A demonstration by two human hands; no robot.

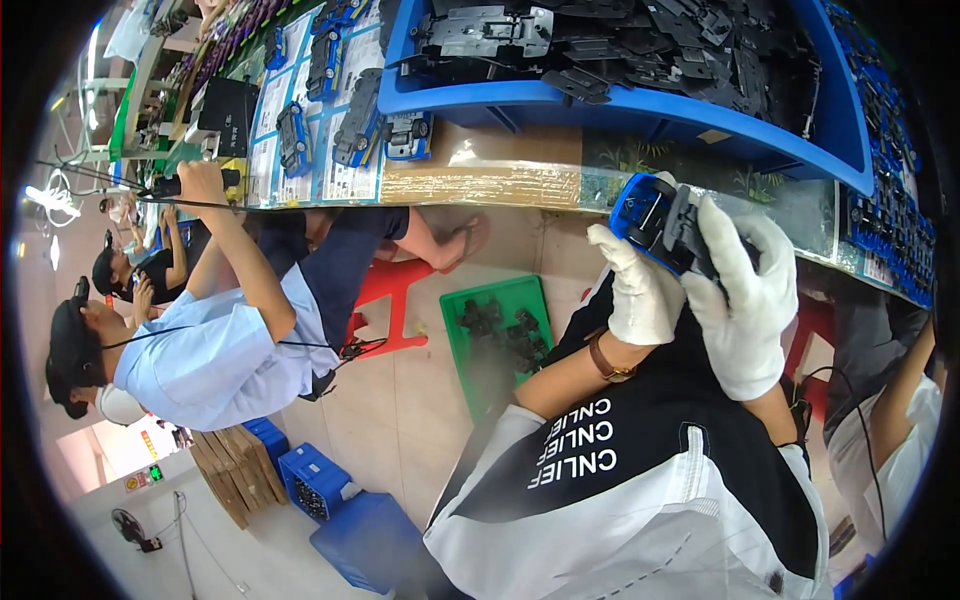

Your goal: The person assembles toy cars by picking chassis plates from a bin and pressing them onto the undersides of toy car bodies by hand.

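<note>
White gloves cover both my hands, which are close together at the table's near edge. My left hand (642,295) grips a blue toy car body (630,208), its hollow underside partly showing. My right hand (745,290) has its fingers around a black plastic car chassis (684,228), pressed against or into the car body. The gloves hide part of both pieces, so how far they fit together I cannot tell. Just beyond my hands stands a large blue bin (640,118) heaped with black chassis pieces (690,50).
Several blue toy cars (294,138) lie on printed sheets at the far left. Rows of blue cars (890,225) line the right side. A green tray (465,370) with black parts sits on the floor beside a red stool (395,300). A co-worker (220,340) works on the left.
</note>
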